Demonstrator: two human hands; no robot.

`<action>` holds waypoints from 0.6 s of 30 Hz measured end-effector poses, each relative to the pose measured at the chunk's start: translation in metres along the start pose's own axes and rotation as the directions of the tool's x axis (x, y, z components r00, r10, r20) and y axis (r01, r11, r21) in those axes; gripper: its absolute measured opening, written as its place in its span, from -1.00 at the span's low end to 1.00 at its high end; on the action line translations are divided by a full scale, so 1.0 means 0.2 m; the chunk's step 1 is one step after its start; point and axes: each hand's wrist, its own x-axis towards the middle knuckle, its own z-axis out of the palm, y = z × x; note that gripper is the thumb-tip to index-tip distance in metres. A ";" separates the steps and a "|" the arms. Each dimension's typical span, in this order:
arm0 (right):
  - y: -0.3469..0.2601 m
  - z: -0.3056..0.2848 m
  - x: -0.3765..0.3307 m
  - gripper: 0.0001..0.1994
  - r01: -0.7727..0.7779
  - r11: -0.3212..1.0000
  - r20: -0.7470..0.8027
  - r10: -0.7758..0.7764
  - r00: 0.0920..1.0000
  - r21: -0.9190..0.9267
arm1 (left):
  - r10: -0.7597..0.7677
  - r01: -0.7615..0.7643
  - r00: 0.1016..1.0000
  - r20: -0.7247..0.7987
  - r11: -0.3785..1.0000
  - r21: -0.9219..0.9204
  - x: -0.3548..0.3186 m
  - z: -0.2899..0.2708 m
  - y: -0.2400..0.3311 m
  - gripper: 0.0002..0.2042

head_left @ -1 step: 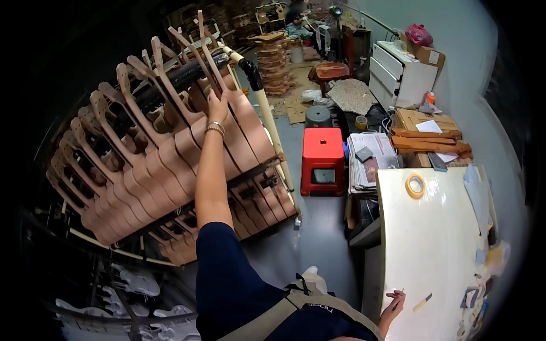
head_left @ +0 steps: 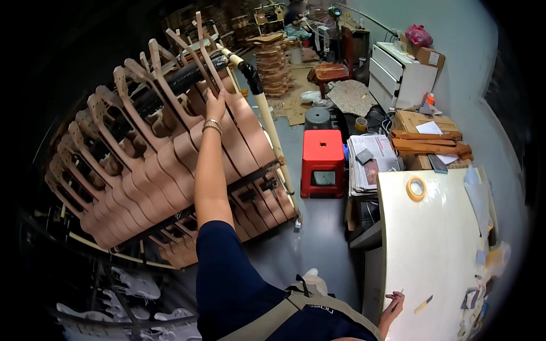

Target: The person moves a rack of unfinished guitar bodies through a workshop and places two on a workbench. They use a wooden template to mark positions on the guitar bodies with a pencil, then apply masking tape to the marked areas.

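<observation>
My left hand [head_left: 215,105] reaches up to the rack at the left. Its fingers are closed round the lower neck of an unfinished electric guitar [head_left: 244,128], close to where the neck meets the body. Several more bare pinkish-brown guitars [head_left: 162,162] hang beside it in a row, necks up and bodies pressed near each other. Low at the right, my right hand [head_left: 393,302] is closed on a thin, pen-like tool [head_left: 402,294] above the white table [head_left: 438,238]. A small knife with a pale handle [head_left: 422,304] lies on the table beside that hand.
A pale pipe frame [head_left: 263,108] edges the rack. Past it stand a red stool [head_left: 322,162], stacked newspapers [head_left: 369,162] and a white drawer cabinet [head_left: 392,68]. A yellow tape roll [head_left: 416,188] lies on the table. White guitar bodies [head_left: 133,282] sit lower left. Another person [head_left: 297,23] sits far back.
</observation>
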 end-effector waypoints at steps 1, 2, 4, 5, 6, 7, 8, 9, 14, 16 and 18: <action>-0.01 0.03 0.00 -0.72 -0.015 1.000 0.041 0.015 0.999 -0.003 | -0.041 0.041 0.999 -0.019 0.999 -0.024 0.11 -0.02 -0.06 -0.48; -0.03 0.06 0.00 -0.72 -0.024 1.000 0.059 0.025 0.998 -0.012 | -0.087 0.087 0.996 -0.008 0.995 -0.050 0.25 -0.05 -0.22 -0.50; -0.06 0.11 0.01 -0.72 -0.052 0.998 0.070 0.055 0.996 -0.043 | -0.128 0.160 0.985 0.118 0.931 -0.329 0.36 -0.05 -0.28 -0.55; -0.05 0.12 0.01 -0.72 -0.042 0.998 0.074 0.045 0.996 -0.044 | -0.154 0.217 0.965 0.211 0.923 -0.318 0.38 -0.07 -0.30 -0.55; -0.03 0.13 0.01 -0.72 -0.031 0.999 0.081 0.034 0.996 -0.044 | -0.157 0.230 0.959 0.236 0.919 -0.321 0.40 -0.09 -0.32 -0.56; -0.02 0.15 0.02 -0.72 -0.020 0.999 0.090 0.023 0.996 -0.044 | -0.162 0.242 0.953 0.258 0.916 -0.321 0.41 -0.11 -0.32 -0.56; -0.01 0.17 0.02 -0.73 -0.054 0.998 0.096 0.052 0.994 0.017 | -0.085 0.165 0.963 0.255 0.936 -0.311 0.42 -0.14 -0.35 -0.59; 0.00 0.18 0.02 -0.73 -0.094 0.994 0.087 0.088 0.992 0.060 | -0.057 0.151 0.953 0.297 0.942 -0.301 0.37 -0.13 -0.32 -0.57; -0.04 0.26 0.07 -0.79 -0.084 0.996 0.108 0.079 0.991 0.040 | 0.245 -0.161 0.949 0.200 0.918 -0.362 -0.05 -0.27 0.04 -0.65; 0.00 0.28 0.07 -0.80 -0.069 0.996 0.114 0.062 0.992 0.057 | 0.366 -0.296 0.925 0.105 0.865 -0.404 -0.24 -0.32 0.18 -0.70; -0.02 0.29 0.08 -0.81 -0.030 0.998 0.130 0.022 0.991 0.056 | 0.420 -0.356 0.905 0.066 0.833 -0.424 -0.34 -0.44 0.33 -0.70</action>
